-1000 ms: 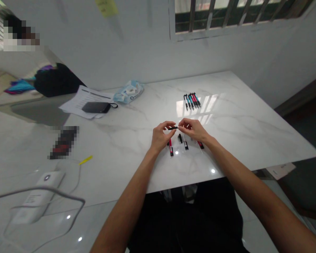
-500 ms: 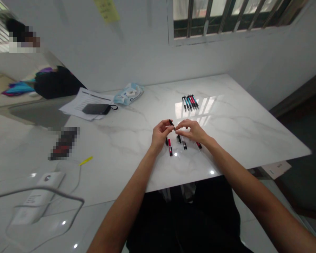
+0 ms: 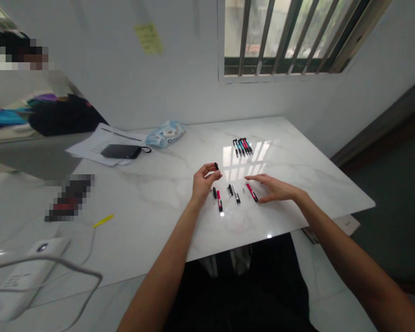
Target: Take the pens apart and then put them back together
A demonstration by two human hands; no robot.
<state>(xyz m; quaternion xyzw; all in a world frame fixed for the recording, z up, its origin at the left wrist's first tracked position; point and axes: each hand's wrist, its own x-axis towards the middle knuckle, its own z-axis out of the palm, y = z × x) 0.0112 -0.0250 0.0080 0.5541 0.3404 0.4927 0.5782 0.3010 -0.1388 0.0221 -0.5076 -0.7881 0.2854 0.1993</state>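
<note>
My left hand (image 3: 204,182) is closed, pinching a small black pen part (image 3: 217,170) between thumb and fingertips. My right hand (image 3: 275,188) is open, thumb and fingers spread around a red pen barrel (image 3: 251,192) on the table; I cannot tell whether it touches. Just below my left hand lies another red pen barrel (image 3: 219,201) with a black end, beside a short black piece (image 3: 214,193). Between the hands are a second black piece (image 3: 230,189) and a clear pen barrel (image 3: 235,195). A thin refill lies partly visible alongside the right red barrel.
A row of several pens (image 3: 242,147) lies farther back on the marble table (image 3: 152,207). To the left are a black phone-like device (image 3: 121,151) on papers (image 3: 90,145), a wipes packet (image 3: 166,134), a yellow strip (image 3: 103,220) and a white power strip (image 3: 27,272) with a cable.
My right hand has left the black pen part, moved right and down, and opened over the red barrel. My left hand keeps the part, now tilted upright. The view has tipped upward.
</note>
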